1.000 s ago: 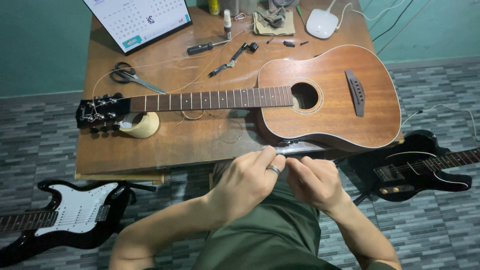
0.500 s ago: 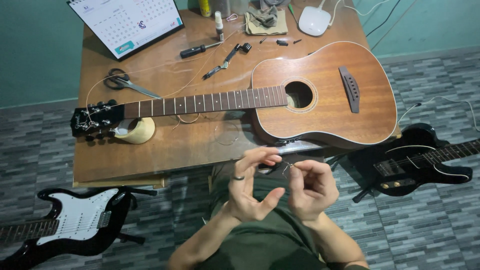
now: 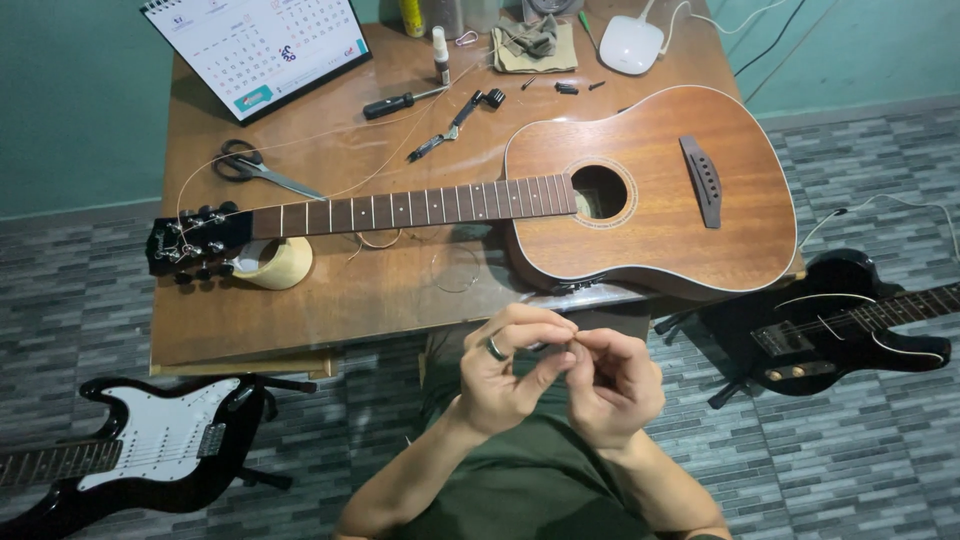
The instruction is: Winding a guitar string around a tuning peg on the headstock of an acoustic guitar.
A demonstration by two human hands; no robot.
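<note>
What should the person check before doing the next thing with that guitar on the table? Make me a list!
1. Acoustic guitar lies flat on the table: ok.
2. Neck propped on the round rest: ok.
3. Left hand and right hand meet over the lap, fingertips pinched together: ok; what they pinch: cannot tell.
4. Scissors lie away from the hands: ok.
5. Loose wire on the table tangle-free: cannot tell.
6. Black electric guitar on the floor sits close to the table: not ok.
</note>
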